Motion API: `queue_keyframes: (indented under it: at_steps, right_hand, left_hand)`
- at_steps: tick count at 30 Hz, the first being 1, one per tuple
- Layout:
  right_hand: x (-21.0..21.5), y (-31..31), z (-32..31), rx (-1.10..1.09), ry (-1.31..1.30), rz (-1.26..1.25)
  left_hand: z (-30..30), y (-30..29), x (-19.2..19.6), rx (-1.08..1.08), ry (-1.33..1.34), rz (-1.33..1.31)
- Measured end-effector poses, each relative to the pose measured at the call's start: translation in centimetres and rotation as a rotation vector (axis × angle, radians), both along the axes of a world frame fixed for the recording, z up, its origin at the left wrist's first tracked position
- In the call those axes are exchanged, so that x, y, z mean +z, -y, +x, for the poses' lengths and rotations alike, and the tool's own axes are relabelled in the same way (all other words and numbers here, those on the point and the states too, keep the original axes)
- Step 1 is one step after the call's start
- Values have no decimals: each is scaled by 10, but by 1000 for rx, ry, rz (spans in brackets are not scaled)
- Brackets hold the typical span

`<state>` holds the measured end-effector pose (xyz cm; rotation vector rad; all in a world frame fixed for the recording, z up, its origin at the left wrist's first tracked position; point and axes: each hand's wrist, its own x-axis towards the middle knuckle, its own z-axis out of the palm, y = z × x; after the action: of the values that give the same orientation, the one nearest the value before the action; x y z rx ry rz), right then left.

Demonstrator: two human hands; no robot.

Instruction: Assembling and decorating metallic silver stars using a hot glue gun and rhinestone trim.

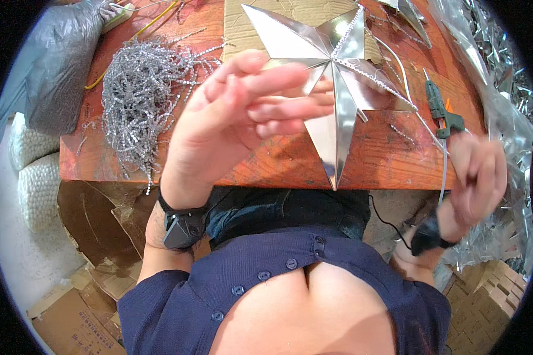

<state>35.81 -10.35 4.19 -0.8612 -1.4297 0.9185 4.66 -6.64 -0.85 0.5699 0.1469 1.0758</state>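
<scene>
Left hand [234,103] (nearer): loosely open, empty-looking | silver star [342,97]: rightward, long point bodyward | right hand [478,174]: blurred, can't tell

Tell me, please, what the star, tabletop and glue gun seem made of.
Star: glossy metal or metallised card, given sharp creases and reflections. Tabletop: wood, seemingly stained reddish, given visible grain. Glue gun: probably matte plastic, given its dull green body.

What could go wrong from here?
The glue gun lies close to the right hand; a brush could knock it, or burn if hot (heat isn't visible).
The silver star has its lower point about at the front edge of the table; a bump might bend it.
Tangled silver strands beside the left hand could snag.
</scene>
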Motion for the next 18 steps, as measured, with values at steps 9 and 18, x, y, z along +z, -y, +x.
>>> queue_keyframes:
  at_steps: [9,18]
  right_hand:
    - [-18,94,113,-441,1069,-507]
    - [-38,10,69,-542,934,-171]
  left_hand:
    - [-139,10,15,788,-614,312]
    - [-146,19,14,1340,-1017,196]
